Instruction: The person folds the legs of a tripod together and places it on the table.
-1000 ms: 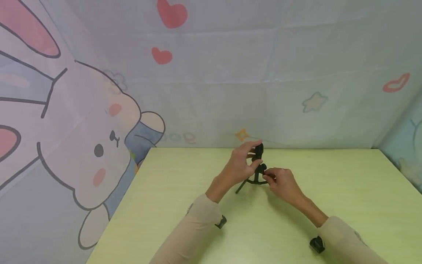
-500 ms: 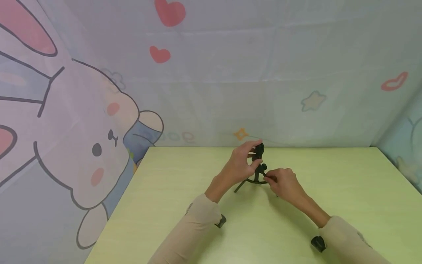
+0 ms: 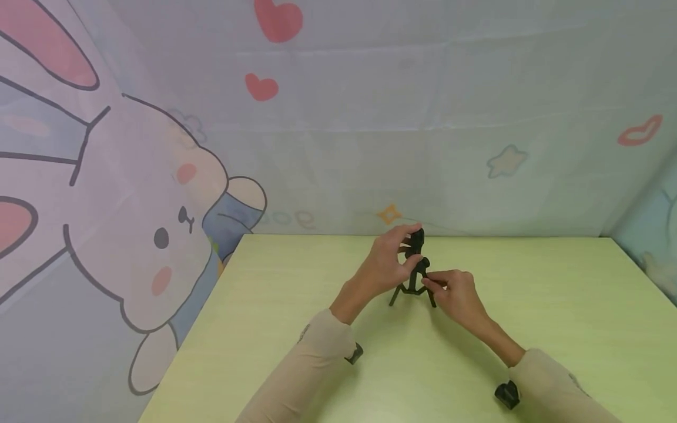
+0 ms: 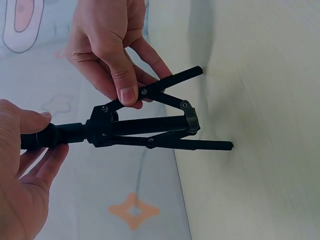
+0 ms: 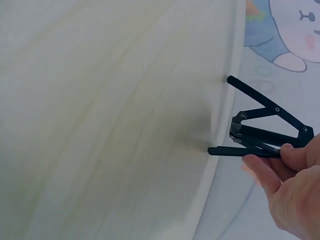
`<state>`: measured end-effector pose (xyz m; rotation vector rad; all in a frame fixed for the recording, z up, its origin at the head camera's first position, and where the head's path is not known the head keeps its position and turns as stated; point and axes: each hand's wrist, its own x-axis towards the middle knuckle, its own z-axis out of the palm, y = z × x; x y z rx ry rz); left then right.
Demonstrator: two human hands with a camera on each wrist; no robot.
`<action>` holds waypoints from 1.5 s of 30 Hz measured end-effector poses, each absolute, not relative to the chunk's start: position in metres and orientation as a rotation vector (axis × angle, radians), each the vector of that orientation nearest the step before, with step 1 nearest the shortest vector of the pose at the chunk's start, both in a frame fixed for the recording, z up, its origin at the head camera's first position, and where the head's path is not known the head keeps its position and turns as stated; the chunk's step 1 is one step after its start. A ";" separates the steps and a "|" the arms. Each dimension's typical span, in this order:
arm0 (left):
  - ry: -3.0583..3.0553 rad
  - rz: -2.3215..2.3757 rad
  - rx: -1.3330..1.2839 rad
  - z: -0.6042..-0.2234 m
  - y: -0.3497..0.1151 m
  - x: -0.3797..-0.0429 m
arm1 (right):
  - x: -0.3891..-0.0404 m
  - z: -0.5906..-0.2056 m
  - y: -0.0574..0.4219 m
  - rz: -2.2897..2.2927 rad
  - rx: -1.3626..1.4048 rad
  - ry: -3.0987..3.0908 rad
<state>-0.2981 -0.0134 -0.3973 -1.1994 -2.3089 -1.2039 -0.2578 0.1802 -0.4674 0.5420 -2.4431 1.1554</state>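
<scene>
A small black tripod stands upright between both hands, toward the back of the table. My left hand grips its upper part, fingers and thumb around the dark head. In the left wrist view, the thumb and fingers of this hand hold the tripod's neck. With thumb and fingertips, my right hand pinches one hinged leg. The legs are partly spread, linked by struts to the centre column. Whether the leg tips touch the table, I cannot tell. The left hand hides part of the head.
The pale yellow-green table ends at a printed cloth backdrop just behind the tripod. A black wrist device shows under the left sleeve, and another wrist device under the right.
The tripod's legs, spread wide earlier, have drawn in toward the centre column and point more steeply down. My right hand has moved slightly inward; the left hand keeps its hold.
</scene>
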 end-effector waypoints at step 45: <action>-2.395 -0.988 -1.195 -0.397 -0.019 -0.305 | -0.275 -0.469 0.185 1.285 0.577 -2.522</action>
